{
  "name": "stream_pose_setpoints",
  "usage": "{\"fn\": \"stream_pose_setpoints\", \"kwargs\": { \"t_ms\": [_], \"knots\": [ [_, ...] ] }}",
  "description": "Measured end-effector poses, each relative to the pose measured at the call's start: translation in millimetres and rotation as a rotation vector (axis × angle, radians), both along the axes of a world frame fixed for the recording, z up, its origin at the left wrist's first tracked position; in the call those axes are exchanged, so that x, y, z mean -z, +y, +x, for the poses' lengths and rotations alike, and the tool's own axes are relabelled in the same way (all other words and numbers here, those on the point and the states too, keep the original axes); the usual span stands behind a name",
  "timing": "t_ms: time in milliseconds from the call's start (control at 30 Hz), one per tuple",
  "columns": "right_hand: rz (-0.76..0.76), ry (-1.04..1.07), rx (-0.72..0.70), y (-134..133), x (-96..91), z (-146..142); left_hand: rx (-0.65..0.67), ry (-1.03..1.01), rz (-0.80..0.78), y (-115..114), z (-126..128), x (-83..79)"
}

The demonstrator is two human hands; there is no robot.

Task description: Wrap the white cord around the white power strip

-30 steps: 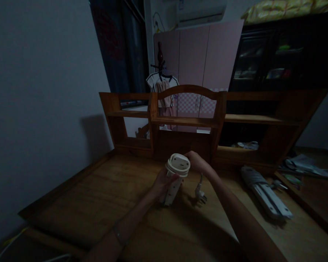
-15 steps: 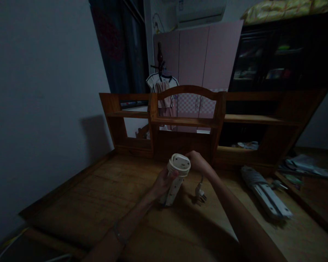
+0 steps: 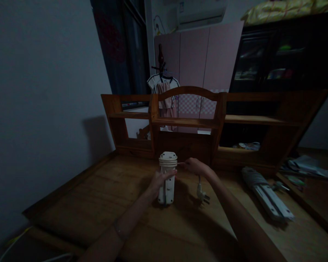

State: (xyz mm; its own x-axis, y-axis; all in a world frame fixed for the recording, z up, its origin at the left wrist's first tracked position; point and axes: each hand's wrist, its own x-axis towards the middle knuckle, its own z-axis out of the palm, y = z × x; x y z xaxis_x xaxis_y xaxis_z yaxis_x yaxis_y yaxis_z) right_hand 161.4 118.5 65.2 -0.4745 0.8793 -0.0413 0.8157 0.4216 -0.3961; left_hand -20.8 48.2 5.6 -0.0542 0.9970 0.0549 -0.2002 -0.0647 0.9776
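A white power strip (image 3: 166, 178) stands nearly upright on the wooden desk (image 3: 104, 203), with its white cord coiled several turns round its top. My left hand (image 3: 159, 181) is wrapped round the strip's middle from the left. My right hand (image 3: 194, 167) pinches the cord just right of the coils. From that hand the loose end of the cord hangs down to its plug (image 3: 201, 194), which dangles close above the desk.
A second white power strip (image 3: 266, 198) with a wound cord lies on the desk at the right. A wooden shelf unit (image 3: 186, 122) stands along the desk's far edge. Papers (image 3: 303, 165) lie at the far right. A grey wall bounds the left side.
The power strip has swung from tilted toward me to nearly upright. My right hand has come from behind the strip's top to its right side, drawing the cord out.
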Motion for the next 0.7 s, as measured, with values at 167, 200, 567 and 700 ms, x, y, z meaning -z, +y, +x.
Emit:
{"fn": "stream_pose_setpoints", "kwargs": {
  "t_ms": [167,200,567,700],
  "knots": [
    [-0.027,-0.064,-0.041,-15,-8.5,-11,-0.076,-0.068,-0.065,4,-8,9.3],
    [-0.021,-0.073,-0.044,-18,-11.5,-13,-0.084,-0.077,-0.073,5,-8,9.7],
    [-0.009,0.027,-0.110,-11,-34.7,26,-0.217,-0.138,-0.035,8,-7,9.8],
    [0.078,0.065,-0.152,-21,-39.5,20,-0.278,-0.122,-0.005,9,-9,11.6]
  ]
}}
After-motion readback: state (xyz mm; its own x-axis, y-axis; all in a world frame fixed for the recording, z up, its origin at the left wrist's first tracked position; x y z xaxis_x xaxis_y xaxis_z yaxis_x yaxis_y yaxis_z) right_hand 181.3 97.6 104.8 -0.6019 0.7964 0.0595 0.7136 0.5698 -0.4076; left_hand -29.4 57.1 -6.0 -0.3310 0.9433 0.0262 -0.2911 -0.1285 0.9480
